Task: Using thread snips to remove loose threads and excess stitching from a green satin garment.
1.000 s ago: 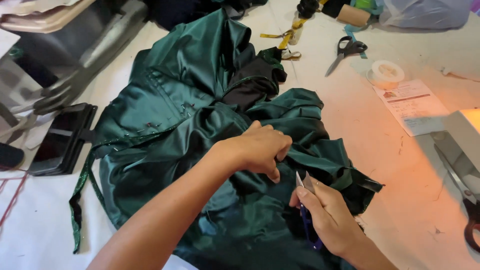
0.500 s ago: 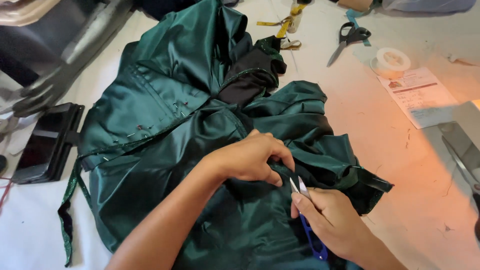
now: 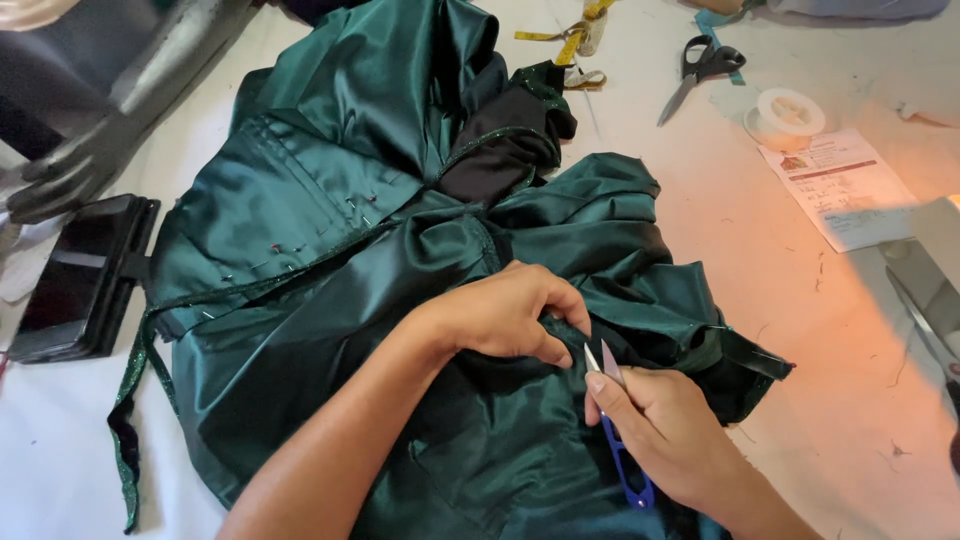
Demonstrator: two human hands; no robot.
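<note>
While the dark green satin garment [image 3: 400, 300] lies bunched across the middle of the pale surface [image 3: 800, 330], the left hand [image 3: 510, 315] presses down on a fold near its lower centre, fingers curled and pinching the cloth just beside the blades. The right hand [image 3: 670, 430] is closed around small blue-handled thread snips [image 3: 615, 430], their short metal tips pointing up at the pinched seam, almost touching the left fingertips.

Compared with a second ago, the view has come closer and lower over the garment, and the two hands sit nearer each other; the snips' tips have edged up to the fold, so the work looks to be settling on one spot of the seam.

Glossy and slippery-looking, the satin falls in deep, soft folds that catch the light. A matte black lining [image 3: 500, 150] shows at the neckline, and a row of pins [image 3: 330, 225] runs along a pleated band. A narrow glittery strap [image 3: 130, 420] trails off the left edge.

Farther out lie black-handled scissors [image 3: 700, 65], a round white spool of tape [image 3: 785, 115], a printed paper sheet [image 3: 840, 185], a yellow measuring tape [image 3: 570, 35] and a flat black case [image 3: 80, 280].
</note>
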